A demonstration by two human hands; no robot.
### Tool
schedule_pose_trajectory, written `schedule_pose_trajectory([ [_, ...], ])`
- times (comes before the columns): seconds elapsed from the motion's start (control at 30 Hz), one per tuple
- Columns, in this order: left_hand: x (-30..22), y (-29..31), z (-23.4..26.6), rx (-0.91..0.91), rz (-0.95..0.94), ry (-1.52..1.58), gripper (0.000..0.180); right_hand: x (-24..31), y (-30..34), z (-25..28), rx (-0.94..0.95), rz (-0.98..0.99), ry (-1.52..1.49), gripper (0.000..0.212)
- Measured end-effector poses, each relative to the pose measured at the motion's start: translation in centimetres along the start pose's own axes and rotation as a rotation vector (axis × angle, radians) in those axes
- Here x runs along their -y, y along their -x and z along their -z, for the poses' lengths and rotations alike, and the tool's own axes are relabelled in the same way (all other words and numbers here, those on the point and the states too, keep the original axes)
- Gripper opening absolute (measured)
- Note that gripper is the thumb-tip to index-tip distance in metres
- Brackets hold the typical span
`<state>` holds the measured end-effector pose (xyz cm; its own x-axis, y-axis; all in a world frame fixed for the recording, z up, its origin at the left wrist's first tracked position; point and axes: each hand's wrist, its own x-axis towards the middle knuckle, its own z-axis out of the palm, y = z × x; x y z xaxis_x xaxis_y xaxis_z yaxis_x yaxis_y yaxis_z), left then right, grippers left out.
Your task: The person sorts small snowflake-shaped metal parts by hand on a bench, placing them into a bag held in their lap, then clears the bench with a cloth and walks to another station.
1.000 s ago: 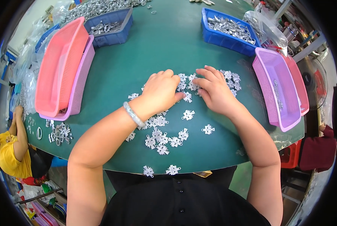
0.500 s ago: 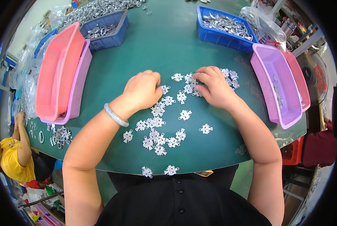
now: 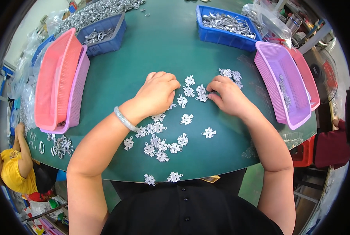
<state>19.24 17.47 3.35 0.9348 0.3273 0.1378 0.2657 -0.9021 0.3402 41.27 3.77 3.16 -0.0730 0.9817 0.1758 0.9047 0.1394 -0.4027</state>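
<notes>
The left hand (image 3: 157, 94) is resting knuckles-up on the green bench (image 3: 159, 47), its fingers curled down over some of the small silver cross-shaped metal pieces (image 3: 159, 143) that are lying scattered across the middle of the surface; whether it is gripping one I cannot tell. A pale bangle (image 3: 125, 120) is sitting on that wrist. The right hand (image 3: 226, 96) is lying just beside it, fingers bent and pinching at a piece (image 3: 201, 97) near its fingertips, though the grip itself is hidden. More of the pieces are lying between the two hands, below them toward the person, and two are sitting at the near edge of the bench. A pink basket (image 3: 55, 78) nested in a purple one is standing at the left, a purple basket (image 3: 280, 82) at the right, and two blue bins (image 3: 226, 27) holding metal parts are standing at the far side. Another person in a yellow shirt (image 3: 14, 172) is showing at the lower left
</notes>
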Motion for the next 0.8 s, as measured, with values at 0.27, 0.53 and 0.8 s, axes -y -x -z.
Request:
schedule_pose_trajectory([
  [0.27, -0.8, -0.4, -0.9, -0.148, -0.077, 0.075, 0.025, -0.1, -0.2, 0.4, -0.041, -0.076, -0.060, 0.023],
  [0.53, 0.0, -0.4, -0.1, -0.064, -0.145, -0.006, 0.025, -0.9, 0.1, 1.2, -0.029, -0.164, -0.034, 0.024],
  [0.8, -1.7, -2.3, -1.8, -0.143, -0.180, 0.053, 0.048, -0.7, 1.8, 1.4, 0.012, -0.230, -0.069, 0.019],
])
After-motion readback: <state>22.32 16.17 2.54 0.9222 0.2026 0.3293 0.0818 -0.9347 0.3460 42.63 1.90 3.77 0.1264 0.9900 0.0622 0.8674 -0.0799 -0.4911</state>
